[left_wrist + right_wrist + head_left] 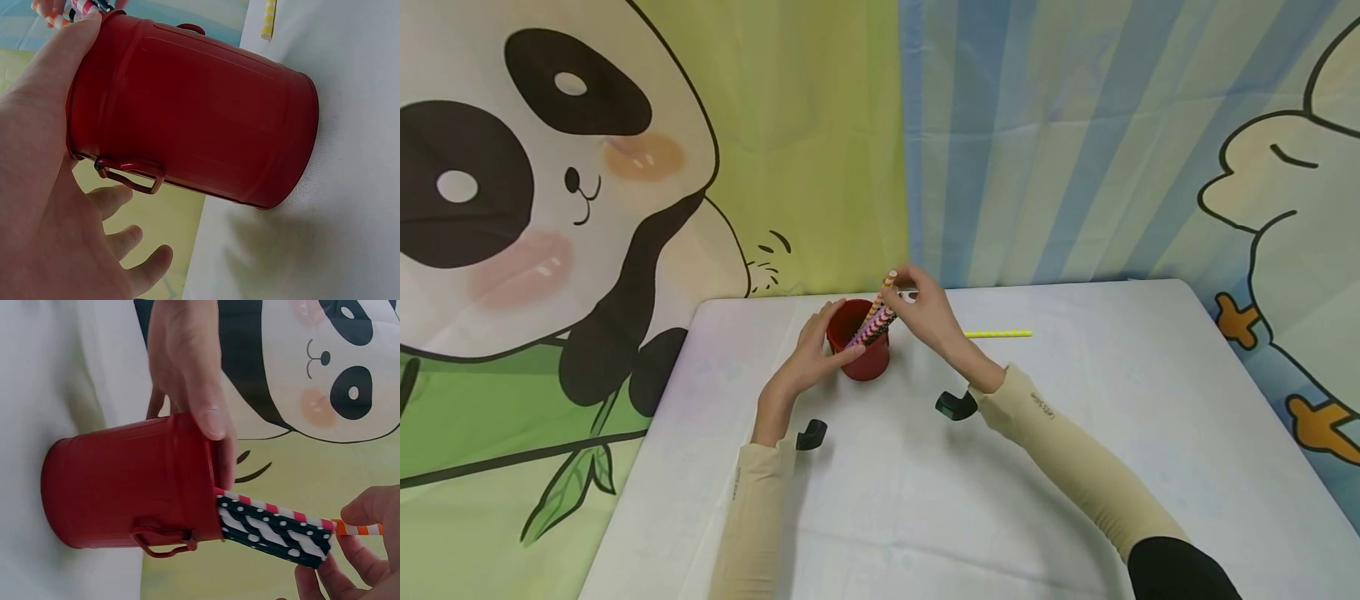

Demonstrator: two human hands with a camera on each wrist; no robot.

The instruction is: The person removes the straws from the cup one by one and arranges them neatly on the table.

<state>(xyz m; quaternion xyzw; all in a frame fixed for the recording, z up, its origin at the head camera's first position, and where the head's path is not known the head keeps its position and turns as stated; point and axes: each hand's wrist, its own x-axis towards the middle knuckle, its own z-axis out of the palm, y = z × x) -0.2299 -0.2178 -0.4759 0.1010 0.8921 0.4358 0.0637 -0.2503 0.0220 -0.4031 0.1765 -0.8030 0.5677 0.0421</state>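
A small red metal bucket with side handles stands on the table. My left hand holds it by the rim, with the thumb on the near side; several fingers stick out past the bucket in the left wrist view. Inside the bucket lean several patterned paper straws, among them black-and-white and pink-striped ones. Above the rim, my right hand pinches an orange-and-white striped straw between thumb and fingers. The straws' lower ends are hidden in the bucket.
A yellow straw with pale marks lies on the white table, right of the bucket. Behind the table's back edge hangs a printed cloth with a panda. Black camera mounts stick out at both wrists.
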